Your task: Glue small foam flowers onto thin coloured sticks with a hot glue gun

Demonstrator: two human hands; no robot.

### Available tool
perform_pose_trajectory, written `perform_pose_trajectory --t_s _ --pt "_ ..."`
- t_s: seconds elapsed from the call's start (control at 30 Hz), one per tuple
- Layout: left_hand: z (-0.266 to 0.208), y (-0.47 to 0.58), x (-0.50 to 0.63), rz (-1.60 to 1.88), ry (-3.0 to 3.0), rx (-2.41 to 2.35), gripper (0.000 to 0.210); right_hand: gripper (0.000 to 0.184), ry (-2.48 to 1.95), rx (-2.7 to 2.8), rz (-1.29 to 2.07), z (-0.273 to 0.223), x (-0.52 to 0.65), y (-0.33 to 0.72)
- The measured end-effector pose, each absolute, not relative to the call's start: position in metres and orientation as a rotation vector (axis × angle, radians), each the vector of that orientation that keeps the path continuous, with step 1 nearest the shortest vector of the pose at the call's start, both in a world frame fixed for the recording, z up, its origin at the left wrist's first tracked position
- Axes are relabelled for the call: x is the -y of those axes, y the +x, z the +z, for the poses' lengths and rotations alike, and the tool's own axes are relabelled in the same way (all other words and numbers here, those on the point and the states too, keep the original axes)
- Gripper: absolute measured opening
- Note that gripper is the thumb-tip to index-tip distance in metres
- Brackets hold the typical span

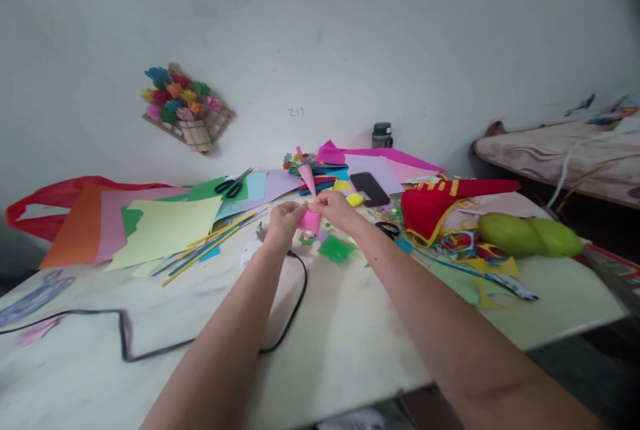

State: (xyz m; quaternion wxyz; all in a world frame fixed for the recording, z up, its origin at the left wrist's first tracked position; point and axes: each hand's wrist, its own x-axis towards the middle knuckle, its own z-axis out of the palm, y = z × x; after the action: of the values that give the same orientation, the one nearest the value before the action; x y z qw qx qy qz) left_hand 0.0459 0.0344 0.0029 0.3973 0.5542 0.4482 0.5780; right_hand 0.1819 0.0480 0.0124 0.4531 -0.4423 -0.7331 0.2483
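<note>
Both my hands meet over the middle of the table, pinching the top edge of a small pink piece of paper point(311, 222) that hangs below the fingertips. My left hand point(284, 220) grips it from the left and my right hand point(336, 209) from the right. Just behind the hands stands a pink paper cone point(307, 179), with small colourful paper flowers point(295, 163) around its upper end. In front of the right hand lies a green square packet point(336, 249). A white tool with a black cord point(306, 283) is partly hidden by my left forearm.
Coloured paper sheets point(170, 227), rolled paper sticks point(210, 250) and black scissors point(233, 185) lie left. To the right are a phone point(370, 189), another pair of scissors point(387, 229), a red cloth point(425, 213) and green fruit point(515, 235). A dark bottle point(382, 135) stands behind.
</note>
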Motion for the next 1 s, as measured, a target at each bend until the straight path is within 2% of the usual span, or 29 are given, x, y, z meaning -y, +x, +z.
perform_pose_trajectory --t_s 0.3,0.53,0.83,1.0 --pt "0.008 0.045 -0.029 1.47 1.208 -1.083 0.035 0.022 -1.086 1.655 0.666 0.014 -0.052 0.191" --pt "0.006 0.046 -0.03 1.528 1.249 -1.088 0.032 0.025 -0.991 1.609 0.94 0.013 -0.048 0.189" --pt "0.003 0.051 -0.032 1.536 1.363 -1.1 0.029 0.02 -1.094 1.69 0.622 0.014 -0.05 0.185" --pt "0.006 0.054 -0.028 1.425 1.317 -1.105 0.033 0.021 -1.1 1.703 0.628 0.014 -0.049 0.184"
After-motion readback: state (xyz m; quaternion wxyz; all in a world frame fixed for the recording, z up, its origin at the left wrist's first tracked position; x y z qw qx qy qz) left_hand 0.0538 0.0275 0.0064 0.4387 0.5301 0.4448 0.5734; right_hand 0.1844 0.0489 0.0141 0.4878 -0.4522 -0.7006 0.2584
